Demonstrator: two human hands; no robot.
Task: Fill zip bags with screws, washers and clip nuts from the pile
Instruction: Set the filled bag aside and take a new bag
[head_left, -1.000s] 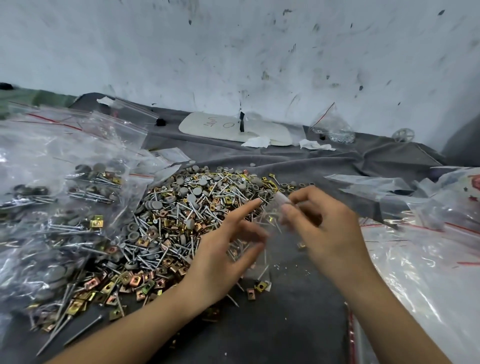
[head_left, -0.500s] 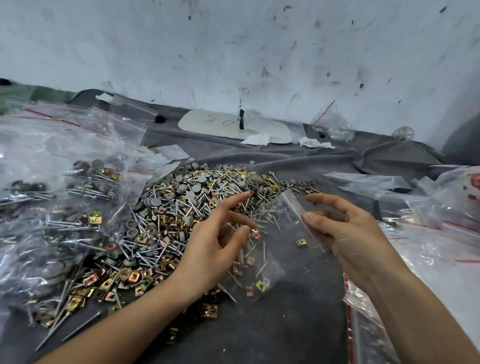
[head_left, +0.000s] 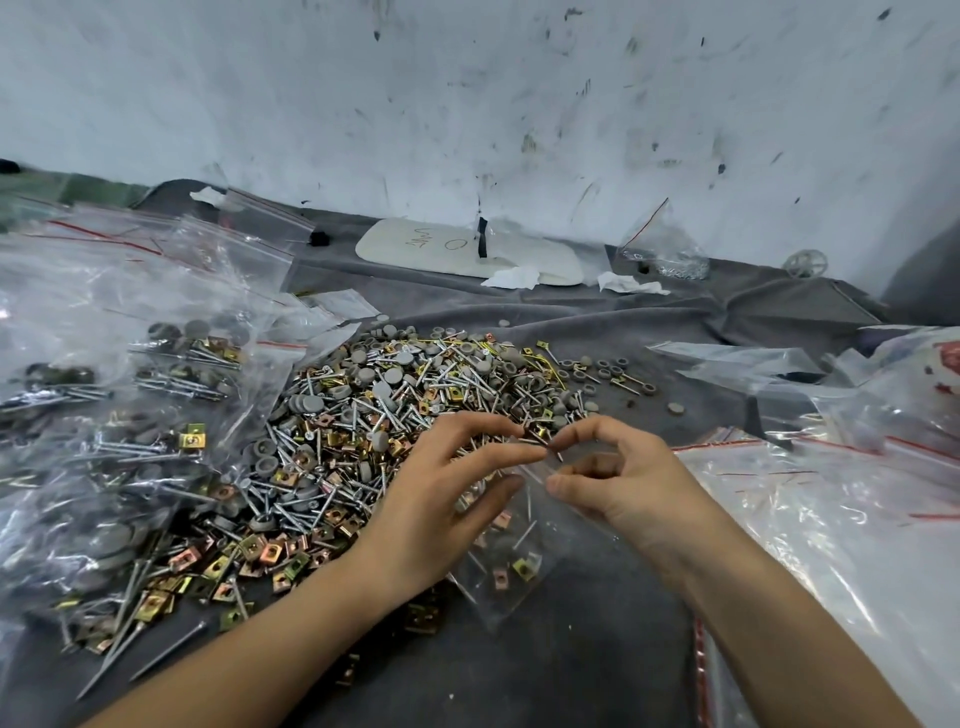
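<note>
Left hand and right hand pinch a clear zip bag beside the pile mid-worktop; handwriting on a white board at the far edge is unreadable.

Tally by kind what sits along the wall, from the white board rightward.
white board: 1
crumpled paper scraps: 2
standing bag of small parts: 1
clear plastic wheel: 1
Total: 5
</note>
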